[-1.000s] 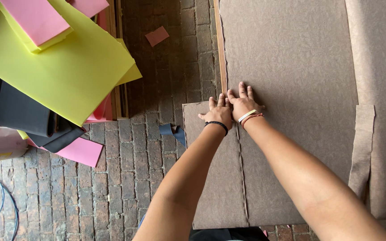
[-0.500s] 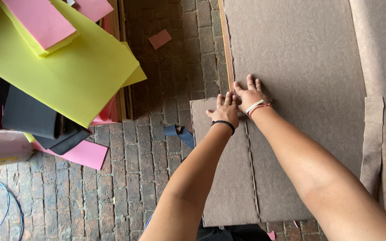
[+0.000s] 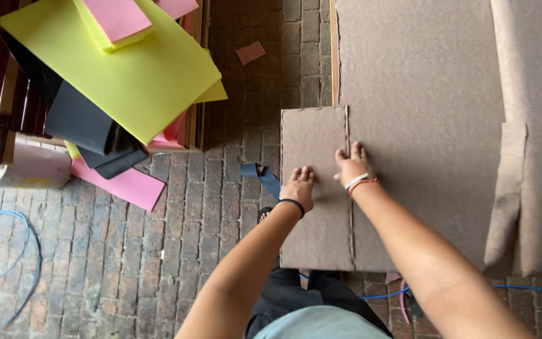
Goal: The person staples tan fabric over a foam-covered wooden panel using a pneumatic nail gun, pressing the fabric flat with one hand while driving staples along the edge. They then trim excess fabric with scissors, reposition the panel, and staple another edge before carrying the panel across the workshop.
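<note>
Brown felt panel [image 3: 313, 188] lies flat on the brick floor [image 3: 177, 238], abutting the larger felt sheet [image 3: 421, 125]. Your left hand [image 3: 298, 187] and right hand [image 3: 354, 166] press open-palmed at the seam. Likely light, floppy; grip edges.

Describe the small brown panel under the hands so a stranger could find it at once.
Start at the big brown sheet covering the right of the brick floor. Along its left edge lies the small brown panel, with the left hand flat on it and the right hand at the seam. Unlike its neighbours, it has dashed edges.
</note>
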Demonstrator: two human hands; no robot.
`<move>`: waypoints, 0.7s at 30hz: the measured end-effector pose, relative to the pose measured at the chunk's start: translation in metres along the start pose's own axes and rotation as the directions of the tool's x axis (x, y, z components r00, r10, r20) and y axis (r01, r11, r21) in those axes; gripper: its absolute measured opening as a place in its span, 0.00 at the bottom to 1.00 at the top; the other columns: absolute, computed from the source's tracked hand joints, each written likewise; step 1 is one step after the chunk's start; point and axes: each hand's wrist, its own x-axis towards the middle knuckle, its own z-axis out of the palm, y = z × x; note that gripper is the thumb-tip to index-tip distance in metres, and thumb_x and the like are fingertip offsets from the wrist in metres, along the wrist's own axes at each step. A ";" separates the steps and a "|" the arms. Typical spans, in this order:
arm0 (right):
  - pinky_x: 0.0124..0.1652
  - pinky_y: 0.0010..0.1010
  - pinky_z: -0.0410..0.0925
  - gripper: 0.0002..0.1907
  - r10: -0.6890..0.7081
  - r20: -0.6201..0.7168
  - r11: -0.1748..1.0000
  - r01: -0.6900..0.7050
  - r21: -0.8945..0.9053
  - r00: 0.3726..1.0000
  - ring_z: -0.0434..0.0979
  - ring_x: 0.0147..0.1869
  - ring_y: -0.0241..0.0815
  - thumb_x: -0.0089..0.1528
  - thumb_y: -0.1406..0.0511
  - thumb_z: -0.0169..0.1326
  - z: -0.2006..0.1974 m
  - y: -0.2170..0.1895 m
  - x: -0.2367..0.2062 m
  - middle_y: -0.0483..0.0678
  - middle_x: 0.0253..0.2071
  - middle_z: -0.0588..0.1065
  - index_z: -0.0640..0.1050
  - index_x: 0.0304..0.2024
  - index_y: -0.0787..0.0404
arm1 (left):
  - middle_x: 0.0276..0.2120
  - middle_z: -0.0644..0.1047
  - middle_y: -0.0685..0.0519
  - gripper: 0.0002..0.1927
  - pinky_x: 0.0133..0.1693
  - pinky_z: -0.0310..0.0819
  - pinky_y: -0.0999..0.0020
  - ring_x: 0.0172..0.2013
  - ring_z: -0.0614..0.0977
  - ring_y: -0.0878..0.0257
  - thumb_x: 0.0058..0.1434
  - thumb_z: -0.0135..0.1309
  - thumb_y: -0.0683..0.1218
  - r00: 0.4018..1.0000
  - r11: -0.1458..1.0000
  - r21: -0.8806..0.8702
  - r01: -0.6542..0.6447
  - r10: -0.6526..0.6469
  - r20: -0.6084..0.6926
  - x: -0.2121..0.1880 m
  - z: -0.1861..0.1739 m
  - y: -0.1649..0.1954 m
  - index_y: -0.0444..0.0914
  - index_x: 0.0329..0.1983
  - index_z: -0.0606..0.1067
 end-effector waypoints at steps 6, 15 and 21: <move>0.70 0.41 0.58 0.38 -0.130 0.041 0.990 0.131 -0.042 0.991 0.45 0.81 0.59 0.58 0.57 0.65 0.030 0.007 -0.066 0.59 0.79 0.40 0.66 0.69 0.42 | 0.75 0.51 0.46 0.38 0.67 0.57 0.60 0.73 0.53 0.51 0.56 0.53 0.44 0.997 0.998 0.027 -0.061 0.062 -0.050 -0.045 0.040 -0.014 0.40 0.72 0.61; 0.69 0.40 0.57 0.26 -0.036 0.140 0.923 -0.020 0.383 0.990 0.58 0.77 0.51 0.58 0.56 0.65 0.057 0.041 -0.143 0.47 0.79 0.50 0.78 0.59 0.48 | 0.48 0.83 0.48 0.25 0.53 0.77 0.64 0.50 0.84 0.56 0.57 0.56 0.54 0.996 0.801 -0.597 -0.049 -0.009 -0.094 -0.149 0.074 -0.088 0.44 0.58 0.78; 0.59 0.34 0.69 0.17 0.041 -0.194 0.725 0.105 0.681 0.980 0.79 0.60 0.42 0.57 0.60 0.63 0.077 0.010 -0.194 0.49 0.56 0.81 0.85 0.48 0.56 | 0.47 0.84 0.52 0.21 0.47 0.75 0.67 0.46 0.83 0.63 0.61 0.57 0.46 0.971 0.200 -0.975 -0.100 -0.193 -0.139 -0.177 0.055 -0.140 0.39 0.58 0.79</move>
